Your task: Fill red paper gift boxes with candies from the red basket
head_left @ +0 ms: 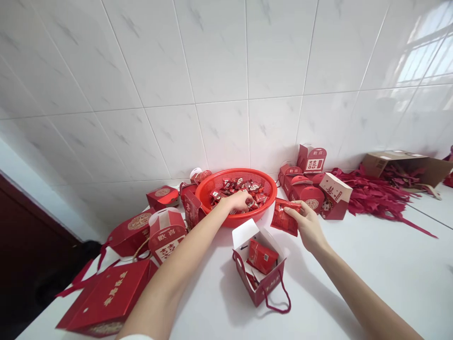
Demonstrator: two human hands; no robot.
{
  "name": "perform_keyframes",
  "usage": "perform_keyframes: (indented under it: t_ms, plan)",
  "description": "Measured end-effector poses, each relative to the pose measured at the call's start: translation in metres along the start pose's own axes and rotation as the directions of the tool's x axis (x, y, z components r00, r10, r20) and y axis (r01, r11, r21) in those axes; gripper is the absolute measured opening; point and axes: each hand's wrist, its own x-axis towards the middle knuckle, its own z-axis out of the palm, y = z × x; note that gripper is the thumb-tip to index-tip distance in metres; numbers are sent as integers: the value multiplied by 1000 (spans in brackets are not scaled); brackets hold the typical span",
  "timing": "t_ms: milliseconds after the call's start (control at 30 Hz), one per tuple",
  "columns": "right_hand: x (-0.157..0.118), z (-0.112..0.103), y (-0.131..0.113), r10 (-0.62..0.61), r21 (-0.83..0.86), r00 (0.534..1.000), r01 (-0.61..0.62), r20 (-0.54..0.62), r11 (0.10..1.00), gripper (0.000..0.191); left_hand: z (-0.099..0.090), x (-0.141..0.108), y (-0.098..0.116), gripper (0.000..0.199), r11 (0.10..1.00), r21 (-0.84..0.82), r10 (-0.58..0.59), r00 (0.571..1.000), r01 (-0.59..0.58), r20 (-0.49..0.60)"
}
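A red plastic basket [236, 218] full of small red wrapped sweets [231, 188] stands against the tiled wall. My left hand [241, 201] reaches into it with curled fingers among the sweets; what they hold, if anything, is hidden. Right of the basket, my right hand [307, 225] pinches a flat red packet [284, 217] between thumb and fingers. Below and between my hands sits an open red gift box [260, 288] with its white flap up and a dark red cord handle hanging at its front. Inside the box lies another red packet [262, 256], with smaller red items partly visible beneath.
Several red gift boxes [109, 297] stand at the left, some beside my left forearm. More boxes [332, 196] are grouped right of the basket. Farther right, dark red ribbons [377, 196] spread beside a cardboard box [433, 169] on its side, all on the white table [399, 264].
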Motion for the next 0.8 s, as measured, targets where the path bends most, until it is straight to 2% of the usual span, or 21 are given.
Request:
perform_keyframes:
  t_ms: [100, 167, 233, 367, 467, 667, 800]
  plan:
    - [-1, 0, 0, 12, 5, 1000, -12, 7, 1000, 44, 2, 0, -2, 27, 998, 60, -3, 1000, 2, 17]
    - [-2, 1, 1, 17, 7, 1000, -17, 12, 1000, 43, 2, -2, -3, 25, 996, 84, 6, 1000, -7, 12]
    - [-3, 2, 1, 22, 5, 1000, -22, 21, 1000, 42, 3, -3, -2, 30, 995, 95, 17, 1000, -17, 1]
    - [-4, 3, 2, 23, -14, 999, -23, 38, 1000, 40, 6, 1, 2, 55, 995, 94, 32, 999, -31, -15]
    - [-5, 4, 3, 20, -24, 999, -19, 43, 1000, 40, 7, 3, 4, 45, 996, 81, 34, 999, -31, -33]
    - [-4, 2, 2, 24, -27, 999, -23, 45, 999, 40, 0, -8, -3, 25, 998, -65, -5, 982, -7, -188]
    - [-3, 1, 2, 21, -25, 999, -21, 37, 999, 39, -7, -23, -4, 37, 969, -243, -29, 947, -52, -319]
